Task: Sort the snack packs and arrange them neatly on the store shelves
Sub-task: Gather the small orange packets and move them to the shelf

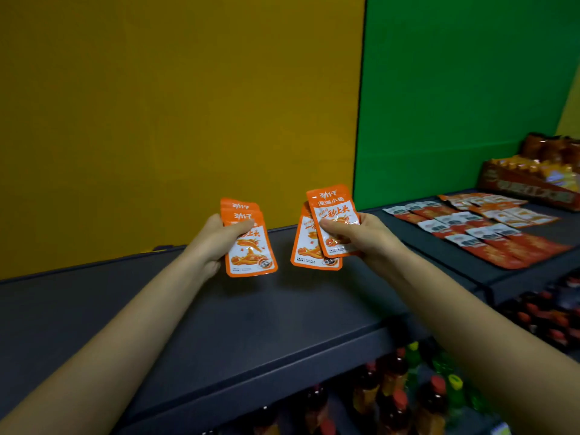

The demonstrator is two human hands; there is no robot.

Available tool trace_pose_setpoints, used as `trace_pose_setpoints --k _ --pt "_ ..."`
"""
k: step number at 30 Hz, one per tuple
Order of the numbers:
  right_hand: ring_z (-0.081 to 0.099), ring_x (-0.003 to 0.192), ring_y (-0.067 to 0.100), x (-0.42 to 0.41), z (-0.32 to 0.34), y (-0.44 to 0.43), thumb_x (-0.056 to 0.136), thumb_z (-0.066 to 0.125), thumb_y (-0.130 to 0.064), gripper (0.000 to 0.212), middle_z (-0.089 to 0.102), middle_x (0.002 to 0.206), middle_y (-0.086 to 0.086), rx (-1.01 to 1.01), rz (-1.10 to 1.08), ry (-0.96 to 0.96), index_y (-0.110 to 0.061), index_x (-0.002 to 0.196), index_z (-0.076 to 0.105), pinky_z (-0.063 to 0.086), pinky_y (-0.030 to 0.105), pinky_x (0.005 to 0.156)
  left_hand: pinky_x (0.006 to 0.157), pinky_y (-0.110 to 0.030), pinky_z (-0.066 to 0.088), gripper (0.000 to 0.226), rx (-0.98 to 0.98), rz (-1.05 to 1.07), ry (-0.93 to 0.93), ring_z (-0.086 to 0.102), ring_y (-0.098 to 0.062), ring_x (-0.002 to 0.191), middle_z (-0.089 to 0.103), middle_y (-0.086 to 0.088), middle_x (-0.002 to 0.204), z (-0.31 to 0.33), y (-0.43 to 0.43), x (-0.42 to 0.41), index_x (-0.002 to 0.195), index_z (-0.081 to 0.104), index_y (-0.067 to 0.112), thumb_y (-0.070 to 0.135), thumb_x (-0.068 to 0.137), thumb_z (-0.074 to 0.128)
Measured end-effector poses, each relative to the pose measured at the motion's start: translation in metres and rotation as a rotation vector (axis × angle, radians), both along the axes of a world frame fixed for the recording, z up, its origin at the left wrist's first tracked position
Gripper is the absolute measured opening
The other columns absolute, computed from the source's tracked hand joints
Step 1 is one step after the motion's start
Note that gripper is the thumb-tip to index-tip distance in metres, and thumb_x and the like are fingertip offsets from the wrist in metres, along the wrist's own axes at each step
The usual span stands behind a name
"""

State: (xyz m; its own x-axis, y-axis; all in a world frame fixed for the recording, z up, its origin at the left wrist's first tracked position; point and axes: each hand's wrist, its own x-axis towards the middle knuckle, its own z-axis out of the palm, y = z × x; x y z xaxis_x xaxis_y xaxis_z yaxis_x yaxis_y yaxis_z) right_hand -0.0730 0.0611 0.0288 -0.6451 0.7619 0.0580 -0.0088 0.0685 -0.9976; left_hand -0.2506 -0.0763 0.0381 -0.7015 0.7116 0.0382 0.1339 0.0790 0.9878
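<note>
My left hand (216,238) grips a small stack of orange-and-white snack packs (251,249), thumb across their front. My right hand (361,235) holds another few of the same orange packs (329,227), fanned so one sits in front of the others. Both stacks hover above the dark grey shelf (251,315), a short gap between them. How many packs each hand holds is partly hidden.
On the adjoining shelf to the right, rows of red-and-white snack packs (489,237) and paler orange ones (502,208) lie flat. Display boxes of snacks (533,180) stand at the far right. Bottles with red and yellow caps (405,390) fill the shelf below. Yellow and green back panels rise behind.
</note>
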Motion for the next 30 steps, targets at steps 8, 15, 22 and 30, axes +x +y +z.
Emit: trace_pose_setpoints --k 8,15,22,30 --pt "0.070 0.058 0.011 0.151 0.003 0.082 0.081 0.070 -0.011 0.006 0.074 0.070 -0.001 -0.043 -0.090 0.056 -0.011 0.083 0.064 0.057 0.023 0.057 0.059 -0.026 0.050 0.019 0.029 -0.222 -0.013 0.064 -0.014 0.071 0.066 -0.006 0.094 -0.004 0.114 0.164 0.108 0.054 0.013 0.019 0.090 0.059" --pt "0.070 0.064 0.015 0.239 -0.009 0.145 0.078 0.074 -0.015 0.019 0.073 0.087 0.007 -0.068 -0.136 0.035 -0.008 0.094 0.066 0.057 0.028 0.065 0.065 -0.028 0.057 0.015 0.075 -0.404 -0.172 0.070 -0.011 0.057 0.074 0.002 0.070 -0.016 0.191 0.274 0.086 0.064 0.015 0.027 0.091 0.056" --pt "0.068 0.066 0.014 0.279 -0.006 0.198 0.081 0.071 -0.018 0.022 0.072 0.087 0.005 0.011 -0.114 -0.002 -0.010 0.101 0.065 0.056 0.025 0.065 0.057 -0.026 0.059 0.019 0.047 -0.497 -0.185 0.071 -0.016 0.058 0.075 -0.003 0.072 -0.014 0.250 0.316 0.098 0.064 0.009 0.006 0.079 0.069" --pt "0.065 0.056 0.005 0.309 -0.006 0.306 0.081 0.069 -0.008 0.023 0.068 0.083 0.004 0.065 -0.255 0.077 -0.006 0.103 0.063 0.055 0.018 0.057 0.054 -0.025 0.058 0.010 0.092 -0.456 -0.139 0.070 -0.014 0.054 0.074 -0.004 0.078 -0.008 0.335 0.318 0.088 0.065 0.009 0.002 0.080 0.067"
